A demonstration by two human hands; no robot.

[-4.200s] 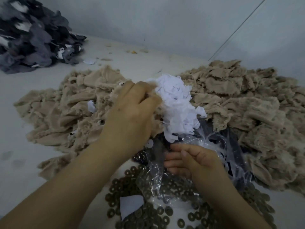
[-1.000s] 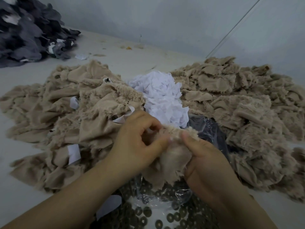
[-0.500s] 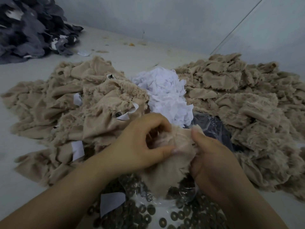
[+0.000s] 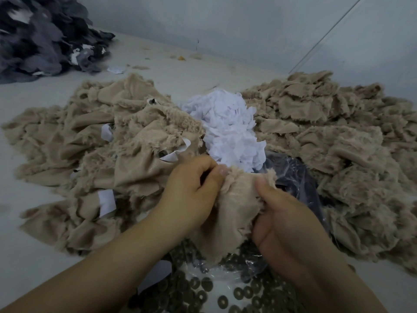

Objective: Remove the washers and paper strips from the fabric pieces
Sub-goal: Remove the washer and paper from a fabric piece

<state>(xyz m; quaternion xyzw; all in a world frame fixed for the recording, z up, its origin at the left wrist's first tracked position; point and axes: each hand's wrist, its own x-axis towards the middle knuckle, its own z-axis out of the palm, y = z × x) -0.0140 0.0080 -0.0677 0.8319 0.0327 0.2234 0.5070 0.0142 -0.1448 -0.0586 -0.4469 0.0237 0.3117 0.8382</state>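
Taking the white paper heap (image 4: pixel 228 129) as landmark: left of it lies a beige pile (image 4: pixel 94 154) whose pieces still show paper strips (image 4: pixel 106 199). Just below the heap, the left hand (image 4: pixel 189 195) pinches the top left edge of one beige fabric piece (image 4: pixel 232 213), which hangs lengthwise toward the washers (image 4: pixel 225 292) beneath. The right hand (image 4: pixel 286 229) grips its right edge, thumb on top. Any washer or strip inside is hidden between the two hands, equally near both. Right of the heap sits another beige pile (image 4: pixel 338 136).
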